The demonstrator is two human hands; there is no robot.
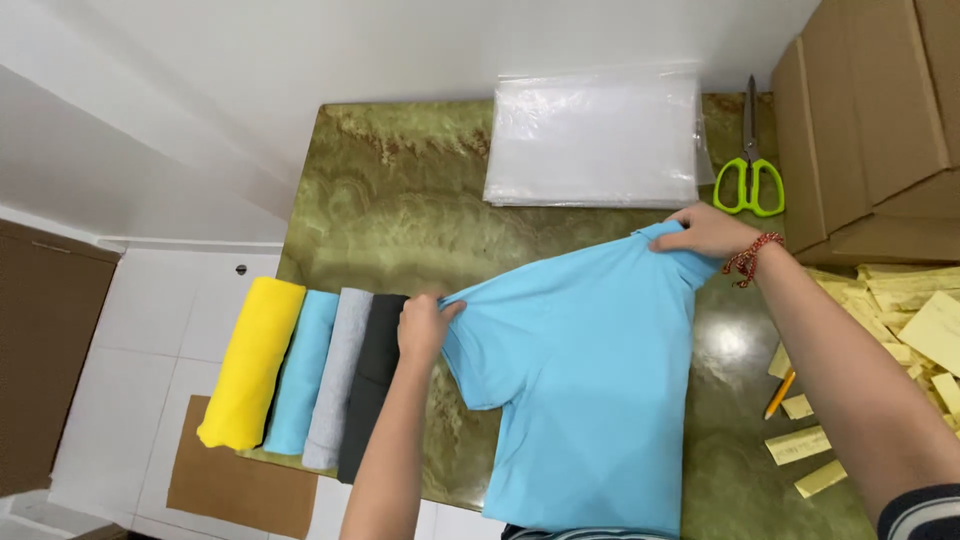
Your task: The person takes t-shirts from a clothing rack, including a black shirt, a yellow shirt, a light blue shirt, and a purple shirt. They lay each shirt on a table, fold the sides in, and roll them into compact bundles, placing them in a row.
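Head view shows us a light blue shirt [585, 385] spread on a green marbled tabletop [400, 215], its long axis running from the far side toward the near edge, where the hem hangs over. Our left hand [425, 327] is closed on the shirt's left sleeve, pinching the cloth up into a taut ridge. Our right hand [703, 232] grips the collar end near the far right of the shirt, fingers folded over the fabric. So the shirt lies between and below both hands, stretched along the line from one to the other; neither hand is nearer, both are on it.

Along the left edge of the tabletop sit four folded shirts side by side: yellow [250, 362], light blue [300, 372], grey [338, 378] and black [370, 385], the black one just beside our left hand. At the far edge lies a stack of clear plastic bags [595, 140], with green-handled scissors [748, 165] beside it. Cardboard boxes [870, 110] stand at the far right corner, and yellow paper slips [900, 310] are strewn along the right edge with a pencil [780, 393].
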